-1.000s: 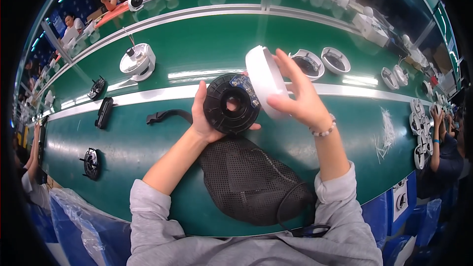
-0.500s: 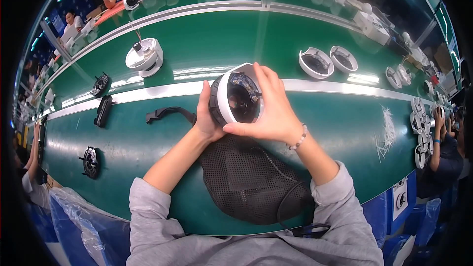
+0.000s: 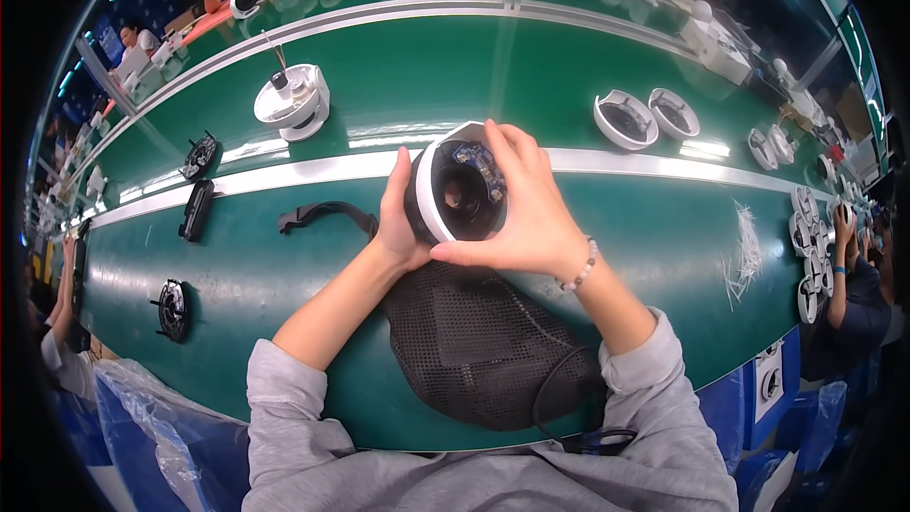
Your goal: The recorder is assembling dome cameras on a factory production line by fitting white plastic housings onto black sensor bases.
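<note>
Both my hands hold a round camera housing (image 3: 429,192) above the near part of the table. It has a white rim, a black back, and a dark lens opening with a circuit board showing inside. My left hand (image 3: 398,223) cups its black side, thumb up; its other fingers are hidden underneath. From the right, my right hand (image 3: 537,213) grips the white rim, thumb along the bottom and fingers over the top. A black mesh bag (image 3: 474,346) lies beneath my hands, its strap (image 3: 322,211) stretching left.
Left on the green table (image 3: 256,303) lie a black ring part (image 3: 172,310) and a black bar-shaped part (image 3: 196,210). Beyond the metal strip stand a white camera unit (image 3: 296,104) and two white shells (image 3: 626,120). White ties (image 3: 744,251) lie right; co-workers sit around.
The white camera unit, the white shells and a black ring part beyond the strip have shifted right. My hands keep their grip, and the housing has barely turned.
</note>
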